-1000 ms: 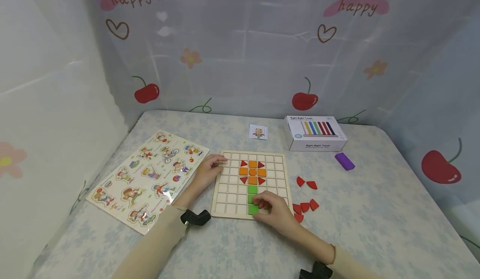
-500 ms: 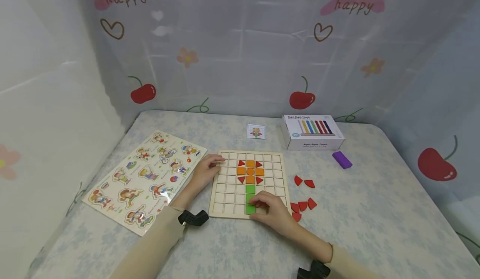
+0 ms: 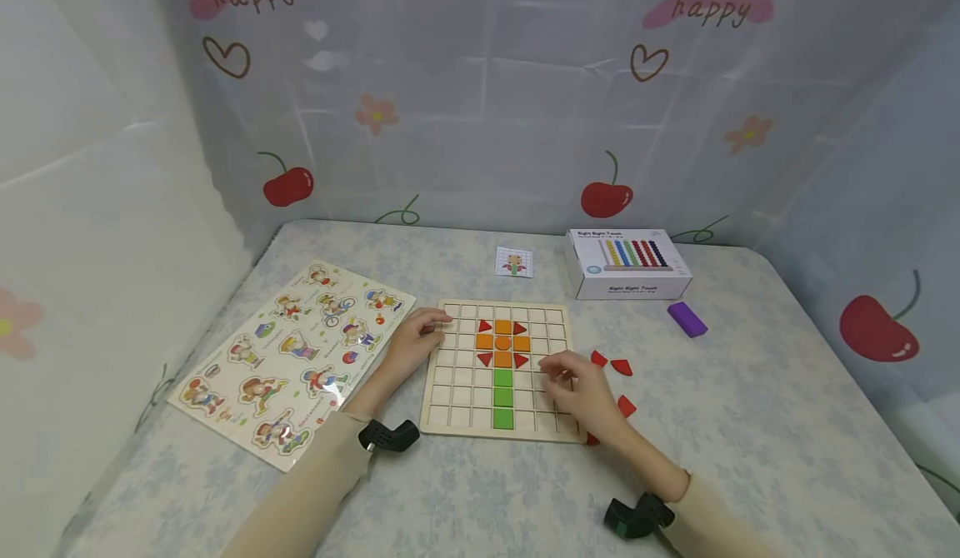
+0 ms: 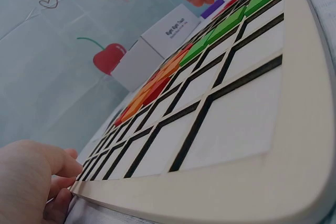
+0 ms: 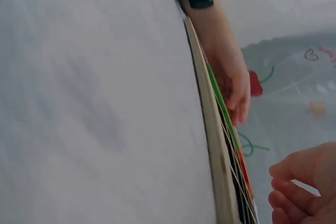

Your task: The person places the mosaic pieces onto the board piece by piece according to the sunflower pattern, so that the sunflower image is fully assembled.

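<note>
A light wooden grid board (image 3: 461,396) lies in front of the person. On it, orange pieces (image 3: 503,343) form a cross with small red triangles (image 3: 485,360) at its corners, and a column of green squares (image 3: 503,397) runs down below. My left hand (image 3: 415,343) rests its fingers on the board's upper left edge; the left wrist view shows the fingertips right at the rim. Over the board's right side is my right hand (image 3: 587,391), fingers loosely bent, with nothing seen between them. Beside it lie red fan-shaped pieces (image 3: 621,366), some partly hidden by that hand.
At the left lies a picture puzzle board (image 3: 292,358) with cartoon figures. A small pattern card (image 3: 514,262) sits behind the grid board. Farther right stand a white box (image 3: 628,264) and a purple block (image 3: 687,319). A printed curtain hangs behind the table.
My right hand has left the lowest green square and moved right and away from me, towards the red pieces. The whole green column now shows. My left hand stays at the board's edge.
</note>
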`<act>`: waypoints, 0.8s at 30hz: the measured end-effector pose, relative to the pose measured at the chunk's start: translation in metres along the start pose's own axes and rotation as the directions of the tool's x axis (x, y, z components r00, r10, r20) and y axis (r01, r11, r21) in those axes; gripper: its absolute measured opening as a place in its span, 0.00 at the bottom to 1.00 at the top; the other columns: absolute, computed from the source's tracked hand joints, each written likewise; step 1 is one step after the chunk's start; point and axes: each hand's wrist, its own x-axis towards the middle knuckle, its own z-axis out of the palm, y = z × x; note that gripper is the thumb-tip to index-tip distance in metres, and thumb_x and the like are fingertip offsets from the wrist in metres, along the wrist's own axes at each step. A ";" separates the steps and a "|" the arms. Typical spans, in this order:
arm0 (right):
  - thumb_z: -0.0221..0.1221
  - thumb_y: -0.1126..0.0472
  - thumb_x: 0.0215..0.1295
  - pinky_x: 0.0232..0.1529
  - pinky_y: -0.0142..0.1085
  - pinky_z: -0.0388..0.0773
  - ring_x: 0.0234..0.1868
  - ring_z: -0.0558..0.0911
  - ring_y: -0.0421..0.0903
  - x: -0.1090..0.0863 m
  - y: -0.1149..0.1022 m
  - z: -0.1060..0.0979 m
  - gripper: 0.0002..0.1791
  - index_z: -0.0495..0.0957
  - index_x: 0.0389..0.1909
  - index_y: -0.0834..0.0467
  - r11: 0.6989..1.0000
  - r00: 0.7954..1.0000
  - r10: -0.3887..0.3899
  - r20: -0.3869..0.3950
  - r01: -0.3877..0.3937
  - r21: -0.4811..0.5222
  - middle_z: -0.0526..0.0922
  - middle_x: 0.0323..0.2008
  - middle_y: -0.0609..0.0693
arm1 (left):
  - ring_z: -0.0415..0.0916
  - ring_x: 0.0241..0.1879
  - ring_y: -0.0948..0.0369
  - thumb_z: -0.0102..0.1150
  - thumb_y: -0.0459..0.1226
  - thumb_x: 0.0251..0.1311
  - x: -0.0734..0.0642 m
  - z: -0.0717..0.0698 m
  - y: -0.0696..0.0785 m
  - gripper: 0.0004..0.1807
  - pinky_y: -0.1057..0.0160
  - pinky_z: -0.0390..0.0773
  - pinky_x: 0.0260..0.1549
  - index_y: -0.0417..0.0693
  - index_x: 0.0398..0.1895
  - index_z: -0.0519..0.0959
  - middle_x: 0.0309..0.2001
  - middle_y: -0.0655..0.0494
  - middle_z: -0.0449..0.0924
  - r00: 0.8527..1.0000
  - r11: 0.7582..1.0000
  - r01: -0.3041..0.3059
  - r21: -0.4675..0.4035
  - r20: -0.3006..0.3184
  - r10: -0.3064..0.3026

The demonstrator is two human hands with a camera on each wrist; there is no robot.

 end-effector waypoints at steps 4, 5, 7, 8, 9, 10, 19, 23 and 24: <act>0.57 0.78 0.52 0.38 0.35 0.78 0.39 0.79 0.49 0.010 0.017 -0.023 0.17 0.80 0.44 0.64 0.992 0.992 0.051 -0.114 -0.064 -0.108 0.84 0.39 0.57 | 0.72 0.58 0.55 0.55 0.32 0.62 0.000 0.000 0.000 0.13 0.54 0.73 0.59 0.48 0.49 0.81 0.58 0.53 0.75 1.000 1.000 0.002 0.006 -0.006 -0.002; 0.56 0.79 0.51 0.40 0.38 0.79 0.40 0.79 0.51 0.012 0.021 -0.028 0.18 0.80 0.44 0.65 0.989 0.990 0.070 -0.126 -0.085 -0.124 0.84 0.40 0.58 | 0.72 0.57 0.55 0.55 0.32 0.62 0.000 0.001 0.000 0.13 0.54 0.73 0.59 0.48 0.49 0.82 0.58 0.53 0.75 1.000 1.000 0.002 0.009 -0.007 -0.002; 0.55 0.80 0.51 0.42 0.43 0.80 0.43 0.80 0.53 0.015 0.029 -0.036 0.20 0.79 0.46 0.65 0.980 0.987 0.101 -0.123 -0.120 -0.158 0.83 0.42 0.60 | 0.72 0.57 0.55 0.55 0.32 0.62 0.000 0.001 0.000 0.13 0.54 0.73 0.59 0.48 0.49 0.82 0.58 0.53 0.75 1.000 1.000 0.000 0.011 -0.008 0.000; 0.55 0.80 0.51 0.44 0.45 0.80 0.44 0.80 0.54 0.016 0.033 -0.040 0.21 0.79 0.47 0.66 0.977 0.988 0.108 -0.109 -0.126 -0.171 0.83 0.43 0.60 | 0.72 0.57 0.55 0.55 0.32 0.62 0.000 0.001 0.000 0.13 0.54 0.73 0.59 0.48 0.48 0.82 0.58 0.53 0.75 1.000 1.000 0.000 0.013 -0.008 0.000; 0.55 0.80 0.51 0.45 0.47 0.80 0.45 0.80 0.55 0.017 0.037 -0.042 0.21 0.78 0.48 0.66 0.974 0.989 0.118 -0.094 -0.133 -0.181 0.83 0.44 0.61 | 0.72 0.57 0.55 0.55 0.32 0.62 0.000 0.001 0.000 0.13 0.54 0.73 0.59 0.48 0.48 0.82 0.57 0.53 0.75 1.000 1.000 -0.002 0.011 -0.008 0.002; 0.56 0.80 0.51 0.46 0.49 0.80 0.45 0.80 0.56 0.018 0.040 -0.044 0.22 0.78 0.49 0.66 0.973 0.989 0.124 -0.077 -0.136 -0.187 0.83 0.45 0.61 | 0.72 0.57 0.55 0.55 0.32 0.62 0.000 0.001 0.000 0.13 0.54 0.73 0.59 0.47 0.48 0.82 0.57 0.53 0.75 1.000 1.000 -0.003 0.010 -0.007 0.003; 0.61 0.75 0.52 0.38 0.33 0.78 0.39 0.80 0.51 0.020 0.051 -0.049 0.20 0.79 0.49 0.66 0.968 0.989 0.143 -0.041 -0.149 -0.204 0.84 0.43 0.61 | 0.72 0.57 0.55 0.55 0.32 0.62 -0.001 0.000 0.001 0.13 0.54 0.73 0.58 0.48 0.48 0.82 0.57 0.53 0.75 1.000 1.000 0.004 0.024 -0.011 -0.004; 0.63 0.72 0.52 0.36 0.28 0.76 0.38 0.79 0.51 0.020 0.054 -0.049 0.18 0.79 0.47 0.67 0.968 0.986 0.148 -0.070 -0.159 -0.193 0.84 0.42 0.61 | 0.73 0.56 0.55 0.55 0.32 0.62 -0.001 0.000 0.002 0.13 0.54 0.73 0.58 0.48 0.48 0.82 0.57 0.53 0.75 1.000 1.000 0.005 0.029 -0.014 -0.004; 0.64 0.71 0.52 0.36 0.28 0.76 0.39 0.80 0.52 0.020 0.054 -0.048 0.18 0.79 0.47 0.67 0.969 0.986 0.147 -0.078 -0.160 -0.189 0.84 0.41 0.61 | 0.73 0.56 0.55 0.55 0.32 0.62 -0.001 0.000 0.003 0.13 0.54 0.73 0.58 0.48 0.48 0.82 0.57 0.53 0.75 1.000 1.000 0.006 0.029 -0.014 -0.005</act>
